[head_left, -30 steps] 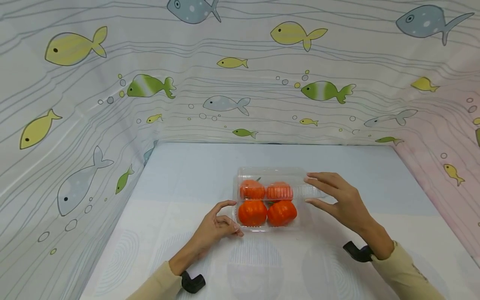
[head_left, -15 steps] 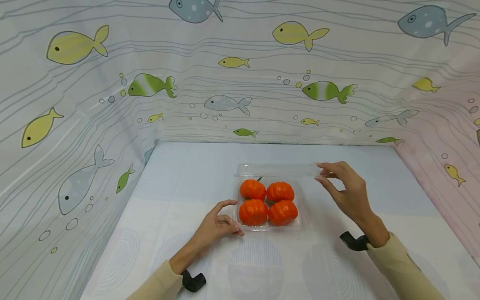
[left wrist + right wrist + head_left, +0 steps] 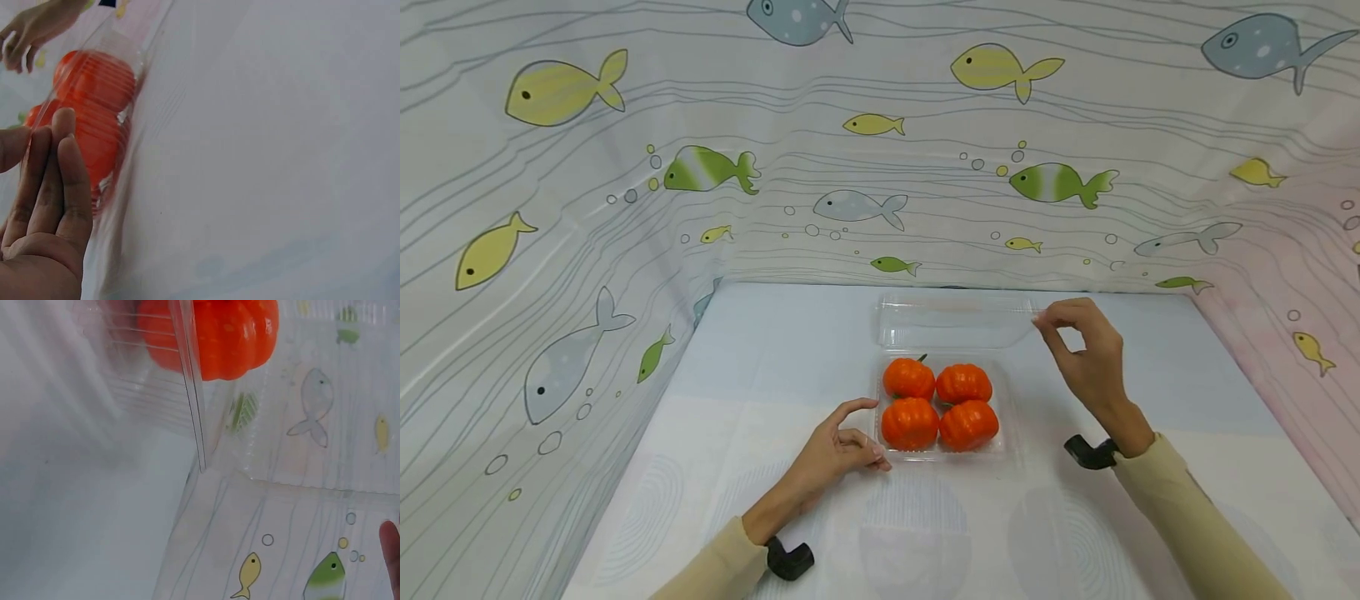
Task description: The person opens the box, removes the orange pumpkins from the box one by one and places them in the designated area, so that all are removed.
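Note:
A clear plastic clamshell box [image 3: 940,456] lies on the table with its lid [image 3: 955,323] swung up at the far side. Several glossy orange, ribbed, pumpkin-shaped pieces [image 3: 910,425] fill it in two rows; one back piece shows a green stem. My left hand [image 3: 827,458] is at the box's left side, and in the left wrist view its thumb and fingers [image 3: 47,206] pinch the rim. With thumb and forefinger, my right hand [image 3: 1093,350] pinches the lid's right edge. The right wrist view looks through the clear lid [image 3: 350,450] beside an orange piece [image 3: 231,337].
A pale cloth with faint round patterns covers the table [image 3: 760,333]. Hanging fabric [image 3: 760,125] printed with fish encloses the back and both sides, meeting the table just behind the raised lid.
My right hand has moved up and away, closing its fingers on the lid's edge. The lid has swung back from over the orange pieces. The left hand stays at the rim.

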{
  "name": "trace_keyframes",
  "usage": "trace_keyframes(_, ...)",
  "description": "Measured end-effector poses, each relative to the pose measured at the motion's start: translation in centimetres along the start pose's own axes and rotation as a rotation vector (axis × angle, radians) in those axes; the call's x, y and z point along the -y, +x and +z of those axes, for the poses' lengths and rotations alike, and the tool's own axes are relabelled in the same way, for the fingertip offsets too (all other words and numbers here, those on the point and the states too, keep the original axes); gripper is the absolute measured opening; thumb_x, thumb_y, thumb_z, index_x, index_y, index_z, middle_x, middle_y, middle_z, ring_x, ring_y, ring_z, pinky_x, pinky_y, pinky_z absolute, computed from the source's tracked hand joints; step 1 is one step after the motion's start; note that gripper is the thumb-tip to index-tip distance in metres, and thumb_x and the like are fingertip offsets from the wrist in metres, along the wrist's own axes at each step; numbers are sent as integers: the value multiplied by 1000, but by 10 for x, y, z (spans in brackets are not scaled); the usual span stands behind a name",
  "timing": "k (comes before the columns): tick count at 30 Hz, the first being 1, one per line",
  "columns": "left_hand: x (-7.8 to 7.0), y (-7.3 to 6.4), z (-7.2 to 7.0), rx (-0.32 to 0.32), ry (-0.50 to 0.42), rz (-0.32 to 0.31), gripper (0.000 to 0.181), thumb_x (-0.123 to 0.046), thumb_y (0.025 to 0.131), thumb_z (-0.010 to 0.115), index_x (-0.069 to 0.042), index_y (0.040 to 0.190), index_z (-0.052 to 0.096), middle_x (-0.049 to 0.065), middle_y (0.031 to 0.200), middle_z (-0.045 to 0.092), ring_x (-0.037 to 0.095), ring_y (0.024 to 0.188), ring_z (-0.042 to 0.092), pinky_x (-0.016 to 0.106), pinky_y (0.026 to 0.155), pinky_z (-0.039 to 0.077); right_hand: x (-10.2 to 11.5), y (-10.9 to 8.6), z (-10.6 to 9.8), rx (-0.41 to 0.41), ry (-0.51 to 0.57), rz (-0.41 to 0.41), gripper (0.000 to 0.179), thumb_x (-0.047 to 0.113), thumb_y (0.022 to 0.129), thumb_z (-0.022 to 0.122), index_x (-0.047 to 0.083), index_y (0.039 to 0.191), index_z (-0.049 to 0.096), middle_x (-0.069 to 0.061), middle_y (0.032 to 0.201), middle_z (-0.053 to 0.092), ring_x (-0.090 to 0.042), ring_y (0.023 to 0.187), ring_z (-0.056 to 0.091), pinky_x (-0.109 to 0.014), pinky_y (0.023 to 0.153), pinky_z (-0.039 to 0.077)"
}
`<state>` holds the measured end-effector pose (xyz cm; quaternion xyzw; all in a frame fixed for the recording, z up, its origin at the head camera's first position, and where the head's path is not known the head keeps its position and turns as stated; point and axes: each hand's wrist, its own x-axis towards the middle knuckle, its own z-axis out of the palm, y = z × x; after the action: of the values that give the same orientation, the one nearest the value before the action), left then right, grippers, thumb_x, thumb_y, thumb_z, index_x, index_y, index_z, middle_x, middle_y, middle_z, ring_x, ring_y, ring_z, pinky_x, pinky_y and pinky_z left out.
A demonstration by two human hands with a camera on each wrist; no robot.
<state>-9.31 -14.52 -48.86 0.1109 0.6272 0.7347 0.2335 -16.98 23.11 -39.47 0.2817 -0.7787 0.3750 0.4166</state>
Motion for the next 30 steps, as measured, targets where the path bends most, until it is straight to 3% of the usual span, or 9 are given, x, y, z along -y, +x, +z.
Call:
trace_keyframes(8, 1, 1, -2, -3, 4, 3, 73, -6, 96, 73, -13, 157, 34, 19, 94, 71, 39, 93, 74, 44, 90, 59, -3, 13, 10, 4, 52, 103, 31, -22, 82, 73, -12, 110, 64, -22, 99, 67, -29, 89, 65, -21, 81, 55)
trace_keyframes(15, 3, 1, -2, -14, 7, -3, 73, -8, 96, 74, -14, 157, 35, 18, 95, 72, 39, 94, 74, 44, 91, 59, -11, 19, 20, 57, 71, 153, 43, -20, 86, 70, -9, 126, 60, -26, 97, 64, -32, 87, 64, -14, 83, 52)
trace_keyframes(22, 4, 0, 0, -7, -3, -3, 74, -7, 96, 74, -12, 157, 33, 17, 94, 72, 39, 94, 74, 45, 91, 59, -56, 0, 32, 85, 58, 203, 58, -15, 89, 71, 3, 141, 53, -17, 99, 66, -29, 85, 66, -10, 81, 50)
trace_keyframes(30, 0, -1, 1, -13, -10, -15, 75, -7, 95, 75, -13, 157, 34, 19, 95, 72, 39, 94, 74, 45, 90, 59, -69, -5, 38, 129, 40, 243, 46, -4, 92, 74, 8, 135, 62, -11, 98, 69, -20, 83, 67, -11, 77, 51)
